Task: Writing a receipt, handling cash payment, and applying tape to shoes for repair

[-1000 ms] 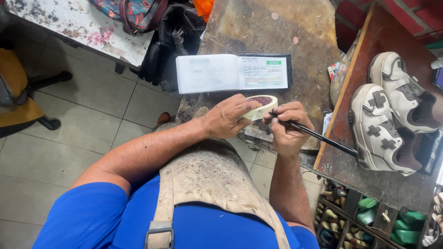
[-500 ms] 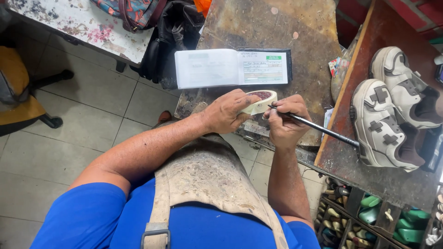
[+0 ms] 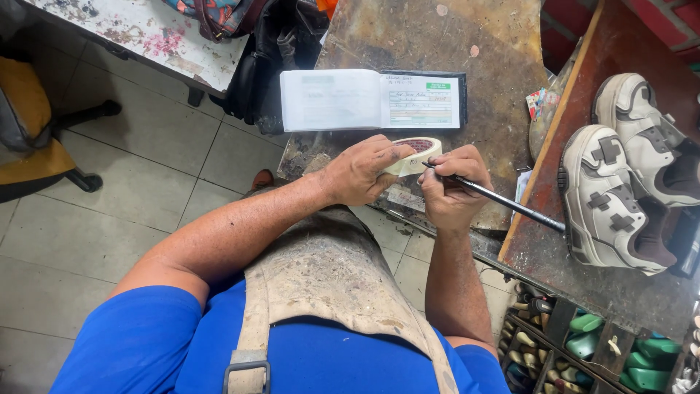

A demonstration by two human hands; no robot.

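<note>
While the left hand (image 3: pixel 361 171) clamps around a roll of masking tape (image 3: pixel 417 155), the right hand (image 3: pixel 446 191) is pinched shut on a slim black pen (image 3: pixel 503 198), its tip meeting the roll's upper rim. That roll sits right at the near edge of the worn, stained surface (image 3: pixel 437 36), held just off it, with the thumb over the top and the fingers wrapped around the near side. It looks cream-coloured on the outside with a dark reddish core showing through the centre hole. Judging by its look, it should be light and fairly stiff, a touch springy if squeezed, with a papery face that gives decent grip; holding it by the outer band, as now, seems the sound way. Behind it, toward the middle of the surface, lies an open receipt book (image 3: pixel 372 100) in a black cover. Off at the right, a pair of grey-and-white sneakers (image 3: pixel 620 182) rests on a reddish board (image 3: pixel 576 109).
</note>
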